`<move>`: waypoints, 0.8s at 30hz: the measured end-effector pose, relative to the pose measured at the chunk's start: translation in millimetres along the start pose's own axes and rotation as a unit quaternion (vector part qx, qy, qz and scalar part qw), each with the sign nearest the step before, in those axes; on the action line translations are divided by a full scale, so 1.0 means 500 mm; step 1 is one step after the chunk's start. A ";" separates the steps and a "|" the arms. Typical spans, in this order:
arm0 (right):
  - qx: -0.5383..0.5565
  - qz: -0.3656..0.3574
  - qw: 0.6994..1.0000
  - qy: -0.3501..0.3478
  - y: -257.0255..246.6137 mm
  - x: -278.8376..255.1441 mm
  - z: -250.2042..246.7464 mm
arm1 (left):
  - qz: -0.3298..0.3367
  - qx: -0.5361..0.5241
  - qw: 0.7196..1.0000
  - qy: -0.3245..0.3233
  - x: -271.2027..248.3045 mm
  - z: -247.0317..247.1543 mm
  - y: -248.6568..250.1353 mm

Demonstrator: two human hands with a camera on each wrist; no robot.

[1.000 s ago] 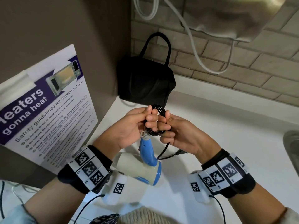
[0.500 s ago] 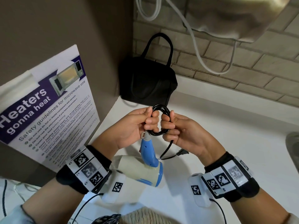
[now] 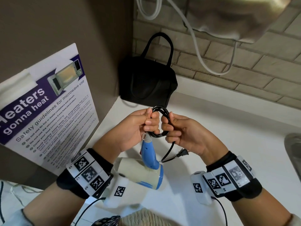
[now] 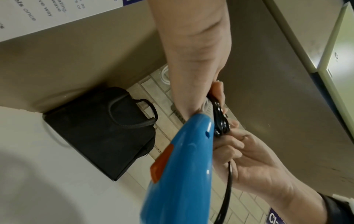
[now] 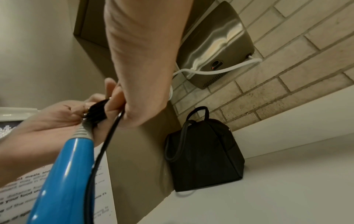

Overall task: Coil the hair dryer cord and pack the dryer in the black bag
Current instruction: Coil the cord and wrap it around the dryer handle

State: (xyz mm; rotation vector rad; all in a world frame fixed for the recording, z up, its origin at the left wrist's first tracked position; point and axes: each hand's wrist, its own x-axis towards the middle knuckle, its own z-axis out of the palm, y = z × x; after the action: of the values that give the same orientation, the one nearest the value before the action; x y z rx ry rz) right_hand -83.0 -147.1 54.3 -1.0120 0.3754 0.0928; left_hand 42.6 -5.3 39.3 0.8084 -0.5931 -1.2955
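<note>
A small coil of black cord is held up between the two hands above the white desk. The left side of the coil is pinched by the curled fingers and thumb of the left hand, and its right side is gripped by the curled fingers of the right hand. The hair dryer hangs just below the hands from the grey strain relief at the coil, its blue handle pointing up toward the left hand and its cream barrel lying under the left wrist. A loose tail of cord drops from the right hand and ends in the plug, which is seen just under that hand. The black bag stands upright beyond the hands, in the corner against the brick wall, apart from them. A microwave safety poster is fixed to the panel left of the left hand.
</note>
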 end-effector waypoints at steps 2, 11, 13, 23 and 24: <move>-0.006 -0.013 1.000 -0.014 0.002 -0.003 -0.003 | 0.006 -0.006 1.000 0.020 0.001 -0.003 0.001; -0.052 -0.044 0.998 -0.002 0.005 -0.006 -0.004 | 0.021 -0.015 0.999 0.045 0.003 -0.005 -0.001; -0.063 -0.048 0.997 0.000 0.003 -0.009 -0.004 | 0.023 -0.010 0.998 0.053 0.003 -0.004 -0.001; -0.301 -0.091 0.941 0.126 0.009 -0.015 -0.018 | 0.035 -0.005 0.997 0.065 0.004 -0.003 -0.003; -0.364 -0.103 0.912 0.157 0.018 -0.016 -0.023 | 0.040 -0.001 0.996 0.079 0.004 -0.002 -0.001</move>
State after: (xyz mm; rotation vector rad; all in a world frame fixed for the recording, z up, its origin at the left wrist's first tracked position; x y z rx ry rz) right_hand -95.6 -151.3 44.3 -1.8127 0.5416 -0.1381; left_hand 43.4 -7.2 38.2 0.8690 -0.4928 -1.1463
